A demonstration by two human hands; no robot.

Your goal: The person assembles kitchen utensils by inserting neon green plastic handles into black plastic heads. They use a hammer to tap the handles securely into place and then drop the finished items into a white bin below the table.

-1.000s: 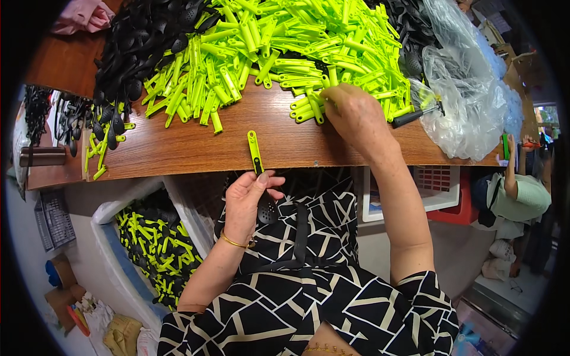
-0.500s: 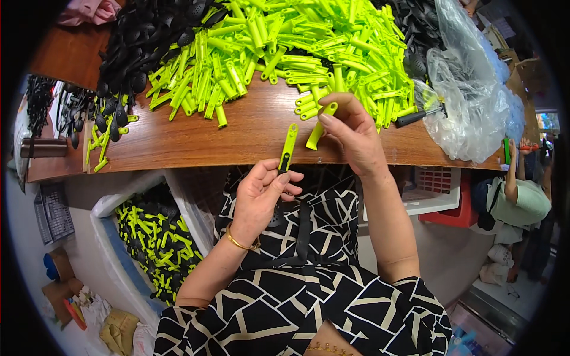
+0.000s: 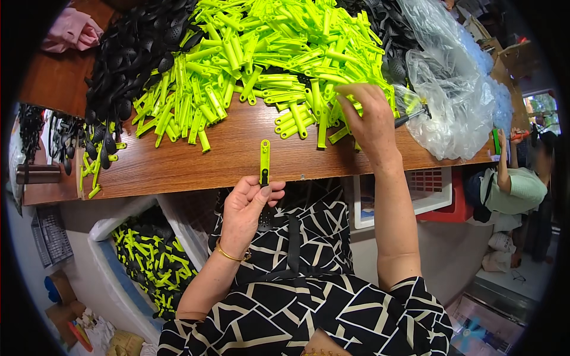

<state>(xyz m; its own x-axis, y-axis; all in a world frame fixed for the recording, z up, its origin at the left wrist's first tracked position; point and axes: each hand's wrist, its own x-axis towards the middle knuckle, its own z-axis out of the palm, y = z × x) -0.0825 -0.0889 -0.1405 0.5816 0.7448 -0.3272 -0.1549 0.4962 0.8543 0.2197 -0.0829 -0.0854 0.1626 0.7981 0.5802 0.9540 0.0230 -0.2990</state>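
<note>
My left hand (image 3: 242, 210) pinches a black slotted utensil by its neck, above the table's front edge. Its perforated black head (image 3: 266, 221) hangs below the fingers. A lime-green handle piece (image 3: 265, 155) stands upright on its black shank, a hole at the top end. My right hand (image 3: 373, 121) reaches over the near right side of a large heap of lime-green handle pieces (image 3: 261, 47). Its thumb and forefinger are bent and apart, with green pieces showing around them; the other fingers are partly hidden. Loose green handle pieces (image 3: 322, 127) lie beside that hand on the wooden table (image 3: 225, 160).
Black utensil heads (image 3: 133, 47) are piled left of the heap. Clear plastic bags (image 3: 442, 107) and a black-handled tool (image 3: 412, 115) lie at right. Below left stands a bin (image 3: 104, 243) of green-handled utensils; below right, a white crate (image 3: 404, 204). Another person (image 3: 513, 190) is far right.
My right hand has moved from beside the left hand out to the green heap. The handle piece it pinched no longer shows clearly in its fingers. My left hand keeps its hold.
</note>
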